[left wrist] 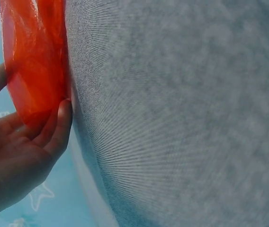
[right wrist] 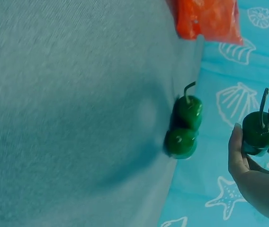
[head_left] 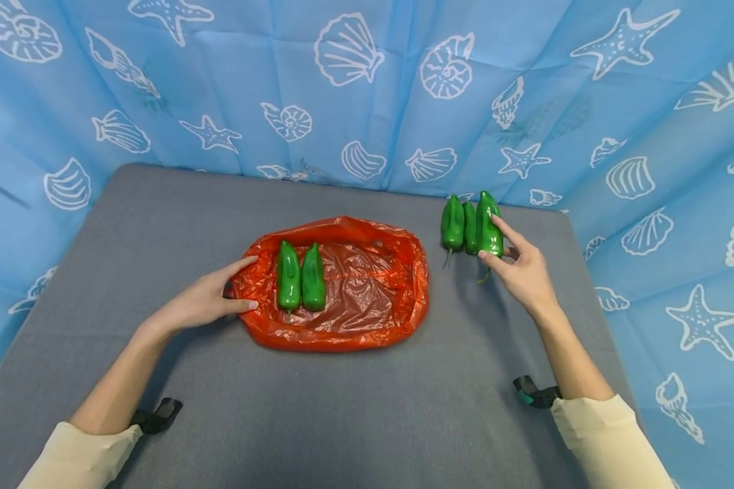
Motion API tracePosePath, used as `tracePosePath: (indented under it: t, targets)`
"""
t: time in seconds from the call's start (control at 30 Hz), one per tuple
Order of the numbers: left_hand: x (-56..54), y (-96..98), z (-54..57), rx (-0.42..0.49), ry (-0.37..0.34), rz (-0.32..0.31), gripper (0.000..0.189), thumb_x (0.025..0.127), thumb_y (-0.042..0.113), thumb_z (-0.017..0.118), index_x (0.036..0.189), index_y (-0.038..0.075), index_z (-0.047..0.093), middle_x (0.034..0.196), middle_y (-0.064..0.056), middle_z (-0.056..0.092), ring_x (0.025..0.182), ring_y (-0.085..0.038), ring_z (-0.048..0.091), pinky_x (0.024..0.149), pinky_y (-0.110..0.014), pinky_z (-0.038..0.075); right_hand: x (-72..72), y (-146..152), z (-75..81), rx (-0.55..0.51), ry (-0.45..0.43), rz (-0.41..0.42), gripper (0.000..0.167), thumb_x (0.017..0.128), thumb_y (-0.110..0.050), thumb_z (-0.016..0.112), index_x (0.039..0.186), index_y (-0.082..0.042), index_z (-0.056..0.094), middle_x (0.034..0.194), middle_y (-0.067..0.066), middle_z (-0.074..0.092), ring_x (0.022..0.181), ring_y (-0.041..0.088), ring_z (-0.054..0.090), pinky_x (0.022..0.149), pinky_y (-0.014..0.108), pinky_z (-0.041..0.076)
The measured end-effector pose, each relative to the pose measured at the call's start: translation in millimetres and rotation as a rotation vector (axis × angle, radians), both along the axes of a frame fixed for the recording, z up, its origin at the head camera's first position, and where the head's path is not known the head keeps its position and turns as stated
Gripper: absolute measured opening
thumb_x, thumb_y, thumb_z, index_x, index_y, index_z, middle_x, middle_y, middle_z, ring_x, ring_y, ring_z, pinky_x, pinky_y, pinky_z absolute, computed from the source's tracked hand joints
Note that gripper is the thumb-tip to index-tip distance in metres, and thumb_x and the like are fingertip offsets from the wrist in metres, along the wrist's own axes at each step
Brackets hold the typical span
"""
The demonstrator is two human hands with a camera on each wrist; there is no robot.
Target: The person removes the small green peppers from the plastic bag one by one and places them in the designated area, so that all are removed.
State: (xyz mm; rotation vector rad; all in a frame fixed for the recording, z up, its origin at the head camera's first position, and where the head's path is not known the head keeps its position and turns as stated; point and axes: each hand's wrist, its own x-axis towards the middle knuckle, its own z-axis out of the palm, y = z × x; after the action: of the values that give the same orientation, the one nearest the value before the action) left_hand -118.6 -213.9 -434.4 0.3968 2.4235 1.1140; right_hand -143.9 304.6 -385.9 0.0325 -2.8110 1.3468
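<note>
And the fingers (head_left: 509, 232) of the right hand (head_left: 522, 263) are pinching a green pepper (head_left: 488, 227), thumb on one side, fingertips on the other, out to the right of the red bag (head_left: 336, 343). Across at the bag's left end, the left hand (head_left: 208, 295) has thumb and index finger set apart, both tips over the rim, gripping that edge.

Here's the bag itself: mouth wide, rim rolled outward, and inside, towards its left end, two peppers (head_left: 289, 278) lie side by side, tapered tips pointing away from the person. The rest of its crinkled floor shows bare. Just right of the bag, two more peppers (head_left: 452, 224) lie together on the grey table (head_left: 373, 421).

Over to the wrists! From the right one, there's a clear gap between the pinched pepper and that pair, though from the head they look almost touching; its stem stands out plainly too. The left wrist view gives the bag's outer wall, with more fingertips against it underneath, hidden from above. Only the head view looks into the bag.

Both forearms reach in from the near side of the bag, angled outwards from each other, cream sleeves (head_left: 605, 441) pushed back, dark wrist straps (head_left: 538, 394) on. Beyond the bag hangs a blue shell-print curtain (head_left: 348, 51).
</note>
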Motion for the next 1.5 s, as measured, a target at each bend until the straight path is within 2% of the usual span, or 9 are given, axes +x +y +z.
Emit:
tracePosePath:
  t: [0.37, 0.5, 0.73, 0.97, 1.23, 1.5]
  targets:
    - [0.5, -0.8, 0.1, 0.004, 0.006, 0.001, 0.085, 0.094, 0.037, 0.069, 0.158, 0.008, 0.022, 0.157, -0.030, 0.025, 0.142, -0.049, 0.027, 0.110, -0.065, 0.026, -7.8, 16, -6.9, 0.057, -0.043, -0.057, 0.067, 0.096, -0.028, 0.067, 0.155, -0.033, 0.035, 0.150, 0.022, 0.043, 0.116, 0.037, 0.059, 0.063, 0.017, 0.047]
    - [0.9, -0.7, 1.0, 0.006, 0.010, 0.004, 0.084, 0.094, 0.036, 0.070, 0.158, 0.008, 0.023, 0.156, -0.030, 0.027, 0.141, -0.049, 0.027, 0.110, -0.066, 0.027, -11.7, 22, -9.8, 0.083, -0.051, -0.059, 0.067, 0.097, -0.030, 0.066, 0.156, -0.032, 0.033, 0.153, 0.021, 0.039, 0.117, 0.039, 0.058, 0.063, 0.017, 0.046]
    - [1.1, -0.4, 1.1, 0.004, 0.007, 0.003, 0.084, 0.094, 0.037, 0.069, 0.158, 0.009, 0.023, 0.157, -0.029, 0.026, 0.142, -0.048, 0.027, 0.110, -0.065, 0.027, -16.3, 30, -18.2, 0.116, -0.065, -0.078, 0.066, 0.097, -0.031, 0.065, 0.155, -0.033, 0.033, 0.144, 0.031, 0.045, 0.114, 0.040, 0.059, 0.061, 0.018, 0.046]
    - [0.2, -0.8, 0.1, 0.008, 0.017, 0.000, 0.084, 0.094, 0.037, 0.069, 0.158, 0.008, 0.023, 0.157, -0.029, 0.027, 0.142, -0.048, 0.027, 0.110, -0.064, 0.027, -23.1, 37, -25.2, 0.134, -0.076, -0.101, 0.065, 0.098, -0.029, 0.064, 0.155, -0.032, 0.034, 0.147, 0.030, 0.042, 0.115, 0.042, 0.060, 0.059, 0.017, 0.046]
    - [-0.1, -1.1, 0.1, 0.005, 0.007, 0.005, 0.085, 0.094, 0.037, 0.070, 0.158, 0.009, 0.023, 0.157, -0.029, 0.026, 0.142, -0.048, 0.027, 0.110, -0.065, 0.027, -29.4, 41, -30.5, 0.185, -0.070, -0.091, 0.066, 0.097, -0.028, 0.065, 0.155, -0.028, 0.034, 0.135, 0.034, 0.053, 0.105, 0.041, 0.064, 0.057, 0.021, 0.047]
    - [0.3, -1.7, -0.6, 0.007, -0.001, 0.008, 0.085, 0.094, 0.037, 0.070, 0.159, 0.009, 0.022, 0.157, -0.030, 0.025, 0.142, -0.049, 0.027, 0.110, -0.065, 0.026, -36.6, 43, -36.2, 0.238, -0.116, -0.074, 0.069, 0.097, -0.030, 0.067, 0.156, -0.026, 0.033, 0.130, 0.036, 0.055, 0.105, 0.042, 0.064, 0.060, 0.025, 0.047]
